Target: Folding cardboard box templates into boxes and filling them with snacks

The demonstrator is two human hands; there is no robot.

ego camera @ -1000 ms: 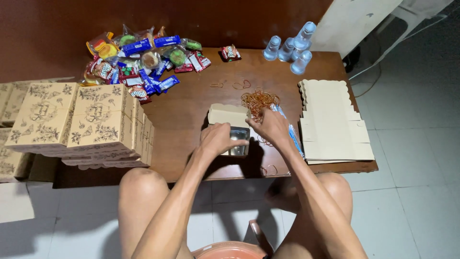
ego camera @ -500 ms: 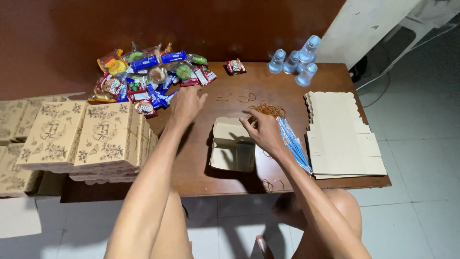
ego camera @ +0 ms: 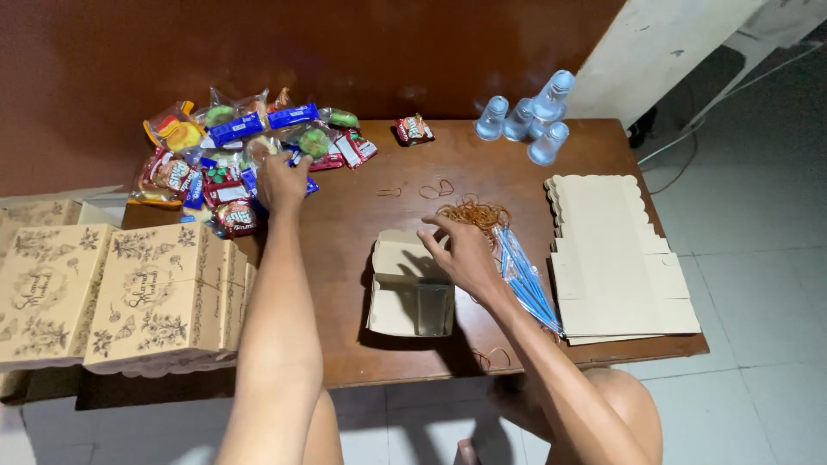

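My left hand (ego camera: 282, 180) reaches into the pile of wrapped snacks (ego camera: 231, 151) at the back left of the brown table (ego camera: 388, 357), fingers curled on the packets; whether it grips one I cannot tell. My right hand (ego camera: 461, 251) rests on the far rim of an open beige cardboard box (ego camera: 405, 288) at the table's middle, with a clear plastic cup (ego camera: 432, 308) lying inside. A heap of rubber bands (ego camera: 472, 213) lies just beyond that hand, and blue straws (ego camera: 527, 284) lie to its right.
Stacked closed patterned boxes (ego camera: 129, 293) fill the left side. Flat unfolded box blanks (ego camera: 612, 258) lie at the right. Sealed water cups (ego camera: 530, 120) stand at the back right, a lone red snack packet (ego camera: 414, 129) at the back. White tiled floor surrounds the table.
My left hand left the open box and stretched up and left into the snack pile. My right hand stayed at the box's rim. The camera view shifted forward.
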